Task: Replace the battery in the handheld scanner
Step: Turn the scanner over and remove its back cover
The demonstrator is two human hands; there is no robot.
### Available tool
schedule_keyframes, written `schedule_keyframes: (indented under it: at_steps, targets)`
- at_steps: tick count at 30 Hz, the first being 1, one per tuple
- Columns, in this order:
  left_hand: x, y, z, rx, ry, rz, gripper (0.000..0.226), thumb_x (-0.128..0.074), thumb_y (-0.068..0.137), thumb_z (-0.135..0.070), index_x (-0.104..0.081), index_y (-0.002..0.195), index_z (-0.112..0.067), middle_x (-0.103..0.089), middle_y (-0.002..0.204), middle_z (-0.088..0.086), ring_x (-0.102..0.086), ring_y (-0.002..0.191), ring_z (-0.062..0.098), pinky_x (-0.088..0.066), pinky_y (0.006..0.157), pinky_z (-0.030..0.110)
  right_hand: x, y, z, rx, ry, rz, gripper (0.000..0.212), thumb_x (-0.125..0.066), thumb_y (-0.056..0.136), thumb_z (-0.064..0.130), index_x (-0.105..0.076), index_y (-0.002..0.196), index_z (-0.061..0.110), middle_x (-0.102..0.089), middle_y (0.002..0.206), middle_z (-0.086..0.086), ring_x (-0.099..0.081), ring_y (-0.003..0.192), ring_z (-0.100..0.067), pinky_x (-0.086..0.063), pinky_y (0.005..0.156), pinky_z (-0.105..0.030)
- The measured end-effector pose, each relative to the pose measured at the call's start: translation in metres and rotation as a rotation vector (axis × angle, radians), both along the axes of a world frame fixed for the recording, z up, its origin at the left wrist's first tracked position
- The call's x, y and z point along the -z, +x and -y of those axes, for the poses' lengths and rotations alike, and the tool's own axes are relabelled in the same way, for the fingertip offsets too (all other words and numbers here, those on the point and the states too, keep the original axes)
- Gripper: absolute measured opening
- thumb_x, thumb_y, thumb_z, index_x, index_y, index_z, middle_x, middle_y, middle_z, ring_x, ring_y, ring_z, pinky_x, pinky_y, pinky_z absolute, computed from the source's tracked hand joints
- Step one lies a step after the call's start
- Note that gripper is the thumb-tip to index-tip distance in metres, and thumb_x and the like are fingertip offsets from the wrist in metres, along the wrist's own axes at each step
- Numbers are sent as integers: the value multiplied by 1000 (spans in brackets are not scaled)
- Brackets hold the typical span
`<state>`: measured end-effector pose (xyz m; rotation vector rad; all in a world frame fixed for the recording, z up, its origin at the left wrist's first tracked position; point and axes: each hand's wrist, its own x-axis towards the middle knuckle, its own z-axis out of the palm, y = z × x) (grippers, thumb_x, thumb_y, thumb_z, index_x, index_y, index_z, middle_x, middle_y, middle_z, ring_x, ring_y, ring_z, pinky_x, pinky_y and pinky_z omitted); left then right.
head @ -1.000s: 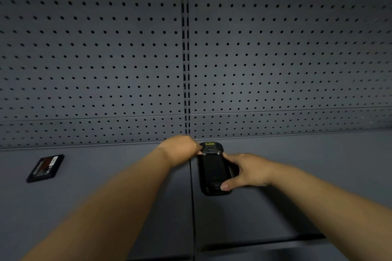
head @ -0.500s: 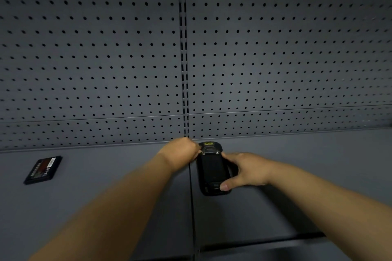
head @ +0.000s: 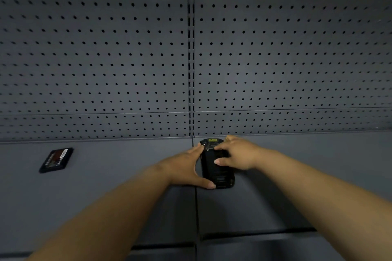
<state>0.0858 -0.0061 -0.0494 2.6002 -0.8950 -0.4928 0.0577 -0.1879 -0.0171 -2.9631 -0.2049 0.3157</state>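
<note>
While the scanner [head: 215,172] lies between them, left hand [head: 184,167] touches it flat-fingered and right hand [head: 239,154] grips it.

A dark grey wall [head: 106,48] full of small round holes fills the back. A thin black gap [head: 191,48] runs down its middle. Below is a flat grey table [head: 84,207] with a line [head: 196,214] down it. The light is dim.

Black scanner [head: 216,168] lies back-up on grey shelf [head: 101,201], far end near pegboard wall [head: 106,59]. Left hand [head: 184,167] braces its left edge, fingers straight, thumb at near end. Right hand [head: 238,154] grips from the right, forefinger by yellow label [head: 212,140]. Battery [head: 56,160] lies flat, well apart, far left.
</note>
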Motion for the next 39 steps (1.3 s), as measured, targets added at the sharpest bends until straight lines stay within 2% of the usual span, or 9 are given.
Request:
schedule_keyframes:
  at_steps: [13, 16, 20, 24, 27, 29, 32, 34, 39]
  targets:
    - [-7, -5, 2, 6, -14, 22, 119, -75, 64, -54, 1, 148, -17, -7, 160, 2, -13, 145, 14, -12, 114, 21, -6, 13, -14, 49, 27, 17, 38, -50, 91, 41, -57, 116, 12, -48, 122, -12, -44, 118, -26, -38, 100, -35]
    - [-7, -4, 2, 6, -18, 26, 119, -76, 62, -56, -2, 148, -19, -10, 159, 1, -15, 145, 14, -14, 116, 24, -8, 18, -17, 69, 67, 22, 28, -50, 92, 38, -56, 103, 13, -51, 117, -11, -49, 111, -25, -40, 94, -34]
    - [-8, -3, 2, 9, -77, 8, 114, -80, 58, -53, -11, 145, -27, -31, 152, -3, -33, 136, 13, -27, 113, 25, -16, 23, -9, 125, 382, -24, 14, -58, 90, 27, -49, 91, 16, -53, 96, -2, -50, 94, -19, -39, 83, -30]
    - [-9, -4, 1, 26, -34, 34, 119, -77, 61, -55, -2, 147, -23, -15, 158, -1, -20, 143, 14, -18, 116, 25, -30, 20, 16, 244, 880, -88, 15, -60, 87, 7, -58, 79, 19, -59, 82, -2, -54, 92, -21, -42, 91, -35]
    - [-8, -5, 1, 16, 10, 55, 121, -74, 63, -57, 2, 148, -17, -6, 160, 1, -12, 146, 14, -12, 119, 26, -37, 13, 48, 347, 1107, -85, 17, -54, 90, 1, -61, 79, 13, -61, 83, -7, -56, 82, -20, -44, 89, -34]
    - [-8, -5, 1, 10, 25, 54, 120, -73, 64, -58, 2, 148, -15, -4, 160, 2, -10, 146, 14, -11, 119, 26, -33, 7, 69, 407, 1097, -99, 16, -53, 90, 0, -62, 81, 10, -62, 84, -9, -58, 84, -22, -46, 89, -34]
    - [-7, -6, 1, 2, 28, 51, 119, -73, 64, -59, 0, 148, -16, -6, 160, 1, -11, 146, 14, -11, 119, 27, -17, -4, 85, 520, 969, -91, 11, -55, 90, 0, -64, 85, 3, -64, 89, -12, -58, 98, -27, -43, 100, -37]
    - [-7, -7, 1, 0, 28, 53, 118, -73, 64, -59, -1, 148, -15, -7, 160, 2, -12, 146, 14, -11, 118, 26, -6, -8, 87, 570, 927, -49, 14, -55, 90, 1, -64, 98, -6, -64, 97, -15, -56, 101, -26, -41, 105, -39]
    - [-9, -10, 1, -14, 26, 59, 116, -72, 66, -58, -3, 148, -14, -9, 160, 3, -12, 146, 14, -10, 117, 24, 11, -8, 82, 592, 781, 27, 22, -58, 89, 7, -65, 106, -7, -63, 98, -16, -55, 94, -22, -42, 90, -33]
